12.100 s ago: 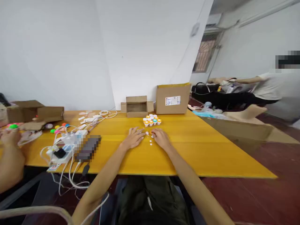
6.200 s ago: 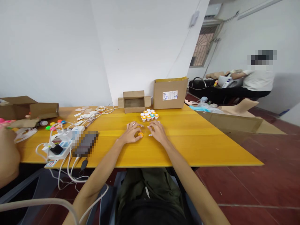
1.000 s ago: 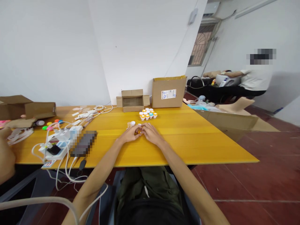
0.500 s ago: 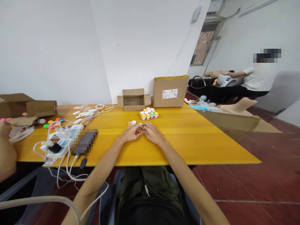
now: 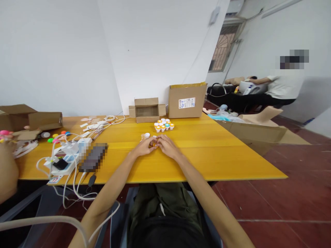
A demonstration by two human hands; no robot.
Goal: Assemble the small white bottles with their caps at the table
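My left hand (image 5: 143, 147) and my right hand (image 5: 168, 146) meet above the table, fingertips curled in and closed around a small orange-and-white piece (image 5: 155, 145). Fingers cover most of it, so its kind cannot be made out. Just beyond my left fingers lie a small white round cap (image 5: 147, 135) and a clear little piece (image 5: 142, 137). Behind my hands stands a tight cluster of small white pieces with round tops (image 5: 162, 128), several ringed in orange and one in teal.
An open small carton (image 5: 147, 119) and a taller labelled box (image 5: 184, 108) stand at the back. Left are a power strip (image 5: 68, 162) with cables, a dark phone (image 5: 93, 158) and coloured balls (image 5: 63, 133). A co-worker's arm (image 5: 7, 172) shows far left; another person (image 5: 284, 88) sits right.
My hands stay together around the small piece, with only slight finger movement. At far left, the co-worker's hand has lowered, uncovering pink items by the carton.
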